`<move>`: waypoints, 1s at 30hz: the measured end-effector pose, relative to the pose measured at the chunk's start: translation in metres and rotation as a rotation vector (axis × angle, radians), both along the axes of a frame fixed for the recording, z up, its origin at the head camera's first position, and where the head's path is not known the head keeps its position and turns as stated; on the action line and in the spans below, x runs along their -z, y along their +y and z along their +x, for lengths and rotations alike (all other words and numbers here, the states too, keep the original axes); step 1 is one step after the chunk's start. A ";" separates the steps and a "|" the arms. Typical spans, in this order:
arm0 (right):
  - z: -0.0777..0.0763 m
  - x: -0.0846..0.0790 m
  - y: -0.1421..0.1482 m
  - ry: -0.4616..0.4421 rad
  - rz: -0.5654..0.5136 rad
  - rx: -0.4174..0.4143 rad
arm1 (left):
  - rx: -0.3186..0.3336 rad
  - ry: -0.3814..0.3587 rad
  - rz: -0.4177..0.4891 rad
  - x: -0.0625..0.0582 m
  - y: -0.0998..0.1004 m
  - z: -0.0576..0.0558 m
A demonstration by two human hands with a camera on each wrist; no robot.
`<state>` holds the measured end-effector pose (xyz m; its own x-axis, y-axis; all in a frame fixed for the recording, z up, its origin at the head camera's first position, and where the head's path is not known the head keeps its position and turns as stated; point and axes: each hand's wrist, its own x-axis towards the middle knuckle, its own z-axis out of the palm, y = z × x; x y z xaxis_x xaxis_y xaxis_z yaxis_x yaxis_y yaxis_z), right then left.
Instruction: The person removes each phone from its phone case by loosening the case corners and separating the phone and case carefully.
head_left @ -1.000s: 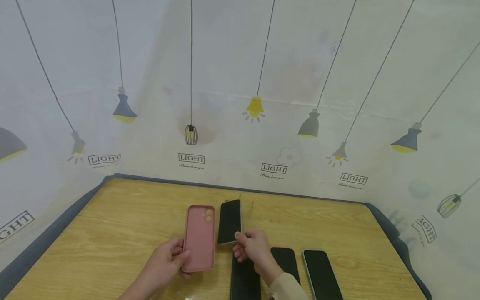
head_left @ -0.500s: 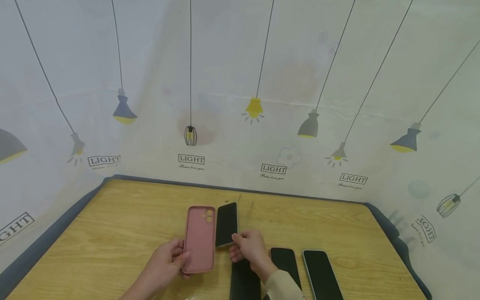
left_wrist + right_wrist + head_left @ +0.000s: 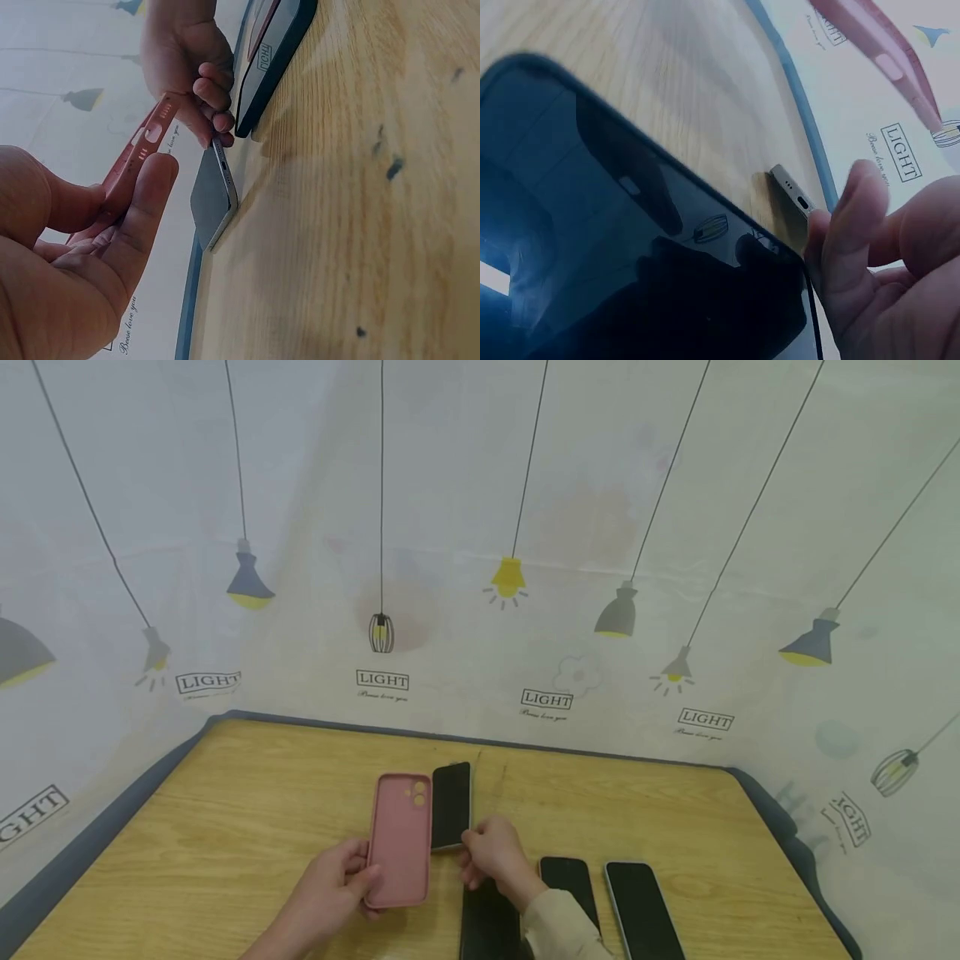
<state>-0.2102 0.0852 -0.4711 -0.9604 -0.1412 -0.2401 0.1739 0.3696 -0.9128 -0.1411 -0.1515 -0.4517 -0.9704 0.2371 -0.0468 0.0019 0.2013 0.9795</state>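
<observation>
My left hand (image 3: pixel 326 893) holds a pink phone case (image 3: pixel 400 852) by its lower left side, thumb over the edge, with the inner face and camera cutout toward me. The case is raised off the table in the left wrist view. Just right of it, my right hand (image 3: pixel 498 858) pinches the lower right corner of a black-screened phone (image 3: pixel 452 803) with a pale frame. The phone's end with the charging port (image 3: pixel 798 193) shows in the right wrist view. In the head view, the case's right edge meets the phone's left edge. Below the right hand lies a larger black device (image 3: pixel 489 927).
Two more dark-screened phones lie to the right: one by the sleeve (image 3: pixel 572 885), and one with a pale frame (image 3: pixel 643 910). The wooden table (image 3: pixel 262 810) ends at a blue border, with a lamp-print curtain (image 3: pixel 465 510) behind.
My right hand has moved slightly left with the phone, bringing it up to the pink case's edge. The left hand and the case have barely moved.
</observation>
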 end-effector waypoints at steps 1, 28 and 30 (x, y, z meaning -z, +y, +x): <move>-0.001 0.001 0.000 0.005 0.019 0.000 | -0.003 -0.005 -0.002 0.000 0.000 0.000; -0.008 0.006 -0.002 0.059 0.170 0.031 | -0.055 -0.025 -0.034 -0.003 0.001 0.001; -0.007 0.003 0.001 0.044 0.158 0.034 | -0.050 -0.025 -0.032 -0.002 0.001 0.001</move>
